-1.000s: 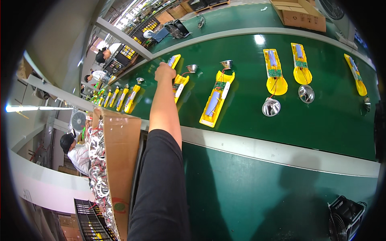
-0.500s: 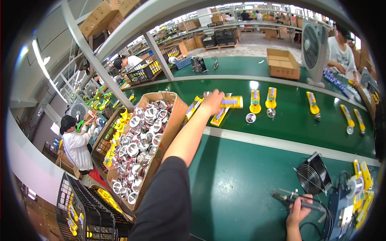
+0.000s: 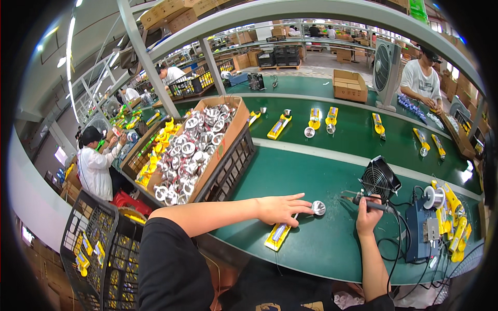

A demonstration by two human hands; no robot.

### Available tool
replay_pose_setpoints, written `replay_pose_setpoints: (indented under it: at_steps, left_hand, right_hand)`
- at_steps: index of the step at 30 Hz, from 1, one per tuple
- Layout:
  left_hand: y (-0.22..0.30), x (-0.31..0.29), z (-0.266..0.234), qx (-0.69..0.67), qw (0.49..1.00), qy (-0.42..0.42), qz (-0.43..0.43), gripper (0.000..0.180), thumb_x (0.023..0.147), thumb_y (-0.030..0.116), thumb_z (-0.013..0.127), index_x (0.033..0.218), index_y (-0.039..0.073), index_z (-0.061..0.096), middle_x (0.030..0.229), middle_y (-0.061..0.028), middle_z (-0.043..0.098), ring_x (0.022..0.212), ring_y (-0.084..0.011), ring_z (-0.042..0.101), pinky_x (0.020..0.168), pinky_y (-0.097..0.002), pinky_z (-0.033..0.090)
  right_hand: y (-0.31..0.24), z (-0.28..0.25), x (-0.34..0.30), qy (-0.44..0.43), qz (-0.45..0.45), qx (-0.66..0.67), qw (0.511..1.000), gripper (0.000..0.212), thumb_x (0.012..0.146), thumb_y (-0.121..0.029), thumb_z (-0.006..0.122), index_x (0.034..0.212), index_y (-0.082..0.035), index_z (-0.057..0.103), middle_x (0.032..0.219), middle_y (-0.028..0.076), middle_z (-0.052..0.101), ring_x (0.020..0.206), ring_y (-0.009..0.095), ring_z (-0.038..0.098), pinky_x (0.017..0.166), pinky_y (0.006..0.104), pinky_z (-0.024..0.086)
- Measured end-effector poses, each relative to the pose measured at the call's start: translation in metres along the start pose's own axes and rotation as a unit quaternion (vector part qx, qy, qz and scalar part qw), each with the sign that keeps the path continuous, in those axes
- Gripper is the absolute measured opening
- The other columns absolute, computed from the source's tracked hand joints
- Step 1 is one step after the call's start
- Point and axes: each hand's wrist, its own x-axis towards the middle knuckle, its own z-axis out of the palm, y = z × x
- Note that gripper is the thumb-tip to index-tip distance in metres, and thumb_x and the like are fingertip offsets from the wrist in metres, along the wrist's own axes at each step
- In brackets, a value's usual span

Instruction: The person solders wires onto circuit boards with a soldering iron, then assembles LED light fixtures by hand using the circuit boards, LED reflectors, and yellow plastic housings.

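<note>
On the green workbench lies a yellow flashlight body point(image 3: 278, 236) with a blue-violet strip along it. My left hand point(image 3: 280, 210) rests over its upper end, fingers stretched out and spread. A round silver reflector cup point(image 3: 318, 208) sits at those fingertips; how it joins the body is hidden under the hand. My right hand point(image 3: 367, 213) is closed round the black handle of a soldering iron point(image 3: 377, 206), whose tip points left toward the cup. Just behind the iron stands a small black fan point(image 3: 380, 179) with a wire guard.
Left, a cardboard box point(image 3: 234, 111) of reflector cups stands on a black crate point(image 3: 228, 173). Yellow bodies with cups lie along the green conveyor point(image 3: 295, 140). Right are a blue soldering station point(image 3: 419, 233), a solder spool point(image 3: 434, 198), cables and yellow bodies. Co-workers sit nearby.
My left hand has come back from the conveyor to the bench with a yellow flashlight body and its cup. My right hand still grips the soldering iron. The view has shifted.
</note>
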Motion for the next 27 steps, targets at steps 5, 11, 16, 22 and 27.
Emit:
replay_pose_setpoints:
  at_steps: [5,11,16,22,27]
  left_hand:
    - [0.037,-0.002,0.004,0.036,0.982,0.073,-0.173,0.026,0.071,0.009,0.050,0.096,0.017,0.051,0.126,-0.0170,0.028,0.114,-0.0303,0.034,0.095,-0.0433,0.030]
    - [0.107,0.010,0.042,-0.138,0.707,0.313,-0.618,0.055,0.073,0.018,0.058,0.115,-0.007,0.032,0.103,-0.0210,0.049,0.096,-0.0341,0.047,0.082,-0.0379,0.039]
    - [0.118,0.028,0.049,-0.127,0.696,0.319,-0.631,0.052,0.066,0.014,0.064,0.112,0.003,0.042,0.102,-0.0152,0.051,0.089,-0.0314,0.049,0.076,-0.0370,0.040]
    - [0.124,-0.018,0.049,-0.160,0.772,0.328,-0.521,0.046,0.065,0.009,0.062,0.108,0.007,0.048,0.101,-0.0097,0.053,0.091,-0.0290,0.048,0.078,-0.0350,0.039]
    - [0.122,-0.025,0.041,-0.137,0.781,0.343,-0.504,0.035,0.069,0.007,0.059,0.104,0.007,0.054,0.099,-0.0070,0.055,0.091,-0.0257,0.048,0.081,-0.0334,0.038]
  right_hand:
    - [0.012,0.002,0.004,0.018,0.036,0.056,0.998,0.015,0.075,-0.011,0.056,0.077,0.001,0.048,0.063,0.000,0.047,0.053,0.004,0.039,0.046,0.0181,0.031]
    - [-0.004,0.003,0.008,0.035,0.061,0.108,0.992,0.011,0.078,-0.009,0.053,0.078,0.000,0.047,0.064,0.002,0.047,0.048,0.006,0.043,0.045,0.0182,0.034]
    - [-0.001,0.001,0.001,0.011,0.077,0.141,0.987,0.011,0.079,-0.007,0.052,0.083,0.000,0.045,0.067,0.003,0.048,0.049,0.006,0.043,0.045,0.0173,0.035]
    - [-0.020,0.000,0.004,0.031,0.125,0.172,0.977,0.010,0.079,-0.007,0.051,0.081,-0.002,0.042,0.063,0.003,0.046,0.047,0.006,0.043,0.042,0.0171,0.034]
    - [-0.027,0.000,0.008,0.040,0.121,0.163,0.978,0.013,0.077,-0.007,0.052,0.081,-0.003,0.040,0.061,0.003,0.044,0.043,0.006,0.042,0.036,0.0169,0.032]
